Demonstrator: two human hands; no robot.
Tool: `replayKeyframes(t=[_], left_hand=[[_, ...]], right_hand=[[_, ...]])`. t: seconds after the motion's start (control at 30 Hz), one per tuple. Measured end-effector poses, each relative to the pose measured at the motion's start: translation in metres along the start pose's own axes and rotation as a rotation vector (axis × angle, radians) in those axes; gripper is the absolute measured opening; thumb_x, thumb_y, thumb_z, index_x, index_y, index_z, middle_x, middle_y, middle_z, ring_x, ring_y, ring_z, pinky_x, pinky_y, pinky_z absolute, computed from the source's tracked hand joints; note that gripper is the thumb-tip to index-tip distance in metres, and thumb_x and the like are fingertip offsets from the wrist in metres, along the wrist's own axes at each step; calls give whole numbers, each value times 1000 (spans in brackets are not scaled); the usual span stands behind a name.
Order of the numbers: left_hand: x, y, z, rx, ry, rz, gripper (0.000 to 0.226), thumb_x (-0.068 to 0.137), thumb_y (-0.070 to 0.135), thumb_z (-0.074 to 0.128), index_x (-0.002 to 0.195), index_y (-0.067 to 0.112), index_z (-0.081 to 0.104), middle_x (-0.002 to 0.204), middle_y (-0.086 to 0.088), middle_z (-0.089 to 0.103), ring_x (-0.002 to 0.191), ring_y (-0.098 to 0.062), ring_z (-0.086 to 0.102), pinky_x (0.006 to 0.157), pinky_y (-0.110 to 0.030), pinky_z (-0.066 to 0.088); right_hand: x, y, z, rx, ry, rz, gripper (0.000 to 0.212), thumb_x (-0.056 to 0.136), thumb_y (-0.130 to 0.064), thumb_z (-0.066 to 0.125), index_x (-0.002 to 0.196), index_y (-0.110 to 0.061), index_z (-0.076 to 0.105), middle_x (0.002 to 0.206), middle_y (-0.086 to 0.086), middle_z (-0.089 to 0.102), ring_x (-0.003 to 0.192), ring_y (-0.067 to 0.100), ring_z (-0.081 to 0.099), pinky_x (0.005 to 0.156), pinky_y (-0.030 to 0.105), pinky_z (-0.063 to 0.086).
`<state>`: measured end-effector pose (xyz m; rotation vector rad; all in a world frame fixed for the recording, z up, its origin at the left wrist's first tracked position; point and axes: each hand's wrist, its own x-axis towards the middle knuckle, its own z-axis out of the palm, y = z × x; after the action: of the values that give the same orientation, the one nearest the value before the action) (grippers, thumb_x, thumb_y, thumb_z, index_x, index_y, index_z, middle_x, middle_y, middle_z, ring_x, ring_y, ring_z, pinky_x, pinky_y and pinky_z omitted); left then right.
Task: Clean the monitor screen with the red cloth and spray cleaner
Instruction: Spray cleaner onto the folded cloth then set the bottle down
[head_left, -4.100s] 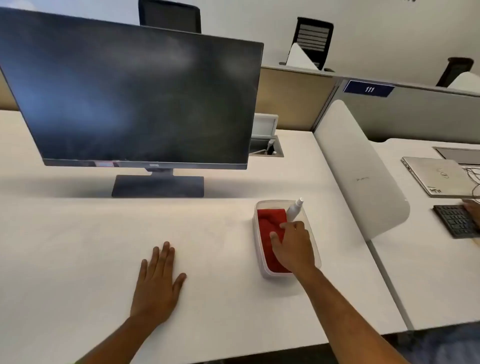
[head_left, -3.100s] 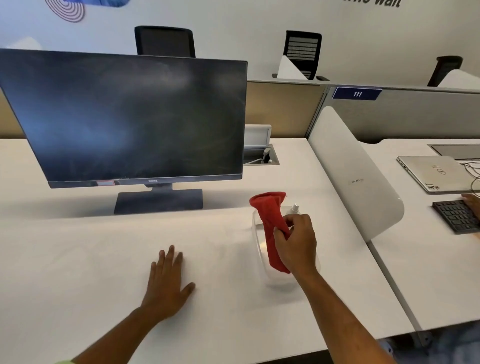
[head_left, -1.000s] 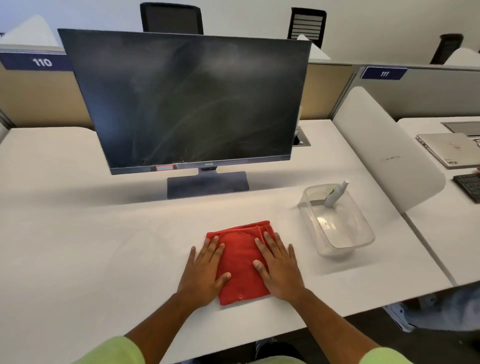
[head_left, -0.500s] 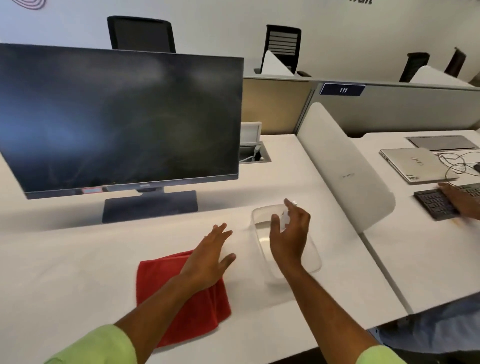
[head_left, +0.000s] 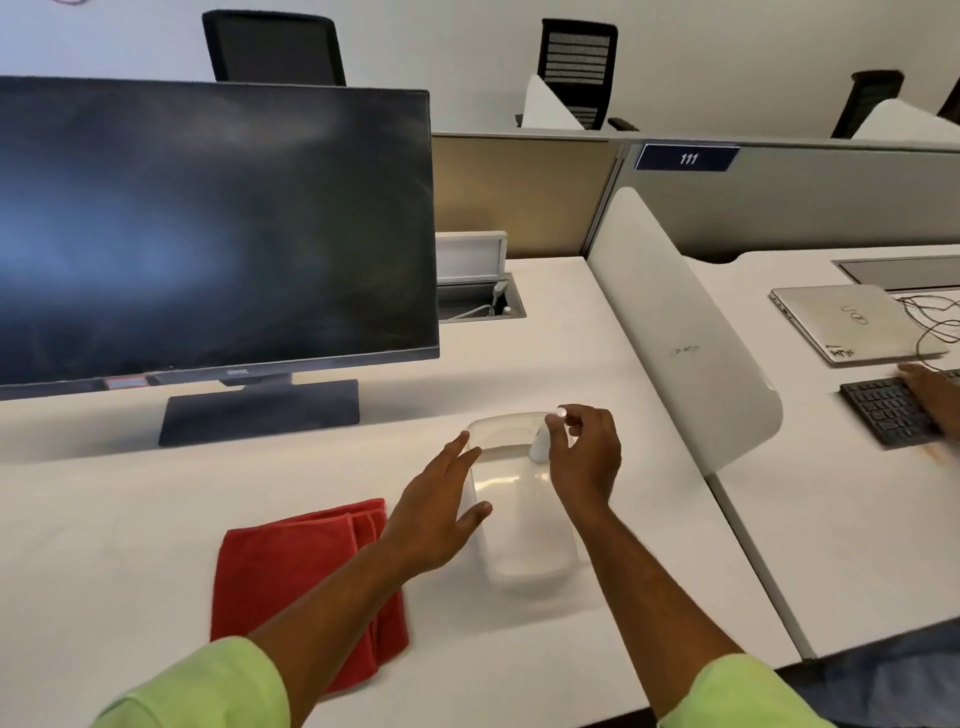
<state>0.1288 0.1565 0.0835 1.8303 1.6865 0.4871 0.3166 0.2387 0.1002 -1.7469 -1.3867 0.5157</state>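
Now the right hand (head_left: 582, 457) pinches the spray bottle (head_left: 543, 441) inside the clear tub (head_left: 524, 566); lift it straight out. Left hand (head_left: 441, 514), fingers relaxed, steadies the tub. Red cloth (head_left: 296, 566) lies on the worktop (head_left: 130, 509).

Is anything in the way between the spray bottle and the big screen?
Nothing visible is. The right hand pinches the spray bottle over the clear tub, and only bare white desk lies between it and the monitor. The tub's low wall is all it must clear.
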Motion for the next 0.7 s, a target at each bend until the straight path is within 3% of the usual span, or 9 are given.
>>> replayKeyframes(t=[0.1,0.2,0.33,0.4,0.5,0.57,0.7], left_hand=[[0,-4,-3,-9,34,2,75,98,53,56,160,31,19,170,11,5,156,-13,10,122,-37,21],[-3,-4,-10,-53,73,7,71,98,54,54,158,32,22,169,12,11,155,-10,12,121,-32,21],[-5,-1,-23,-160,161,6,60,97,55,56,151,36,37,156,15,41,140,-8,41,110,-24,36],[-8,-1,-30,-192,203,21,59,95,51,61,148,39,37,152,18,42,133,-3,45,104,-21,40],[-19,-5,-39,-238,252,67,61,93,46,68,145,42,36,143,27,42,124,6,46,97,-14,40],[-30,-11,-48,-274,292,87,50,92,44,70,134,44,43,126,28,51,111,5,53,87,-13,45],[-61,-30,-62,-357,322,56,26,93,38,68,116,40,54,99,20,62,91,-3,59,72,-25,52]], right_hand=[[-2,-5,-7,20,-22,-67,14,95,-11,79,109,-8,78,111,4,72,99,25,69,84,29,50],[-8,-20,-17,109,-28,-132,13,96,-9,77,108,-12,79,113,-1,73,104,19,70,85,31,56],[-27,-55,-31,301,-124,-183,20,101,-13,72,106,-33,73,114,-12,73,106,1,67,79,11,53],[-39,-74,-33,358,-197,-190,20,102,-14,70,109,-34,71,116,-11,73,108,-2,65,79,9,52],[-59,-95,-30,447,-312,-159,16,104,-15,67,113,-26,74,118,-8,76,110,2,67,84,12,55],[-73,-106,-22,512,-389,-123,16,105,-14,65,114,-24,75,116,-8,77,113,10,70,91,22,59],[-107,-122,0,602,-468,-104,21,107,-14,61,115,-29,73,116,-2,78,116,22,71,99,37,60]])
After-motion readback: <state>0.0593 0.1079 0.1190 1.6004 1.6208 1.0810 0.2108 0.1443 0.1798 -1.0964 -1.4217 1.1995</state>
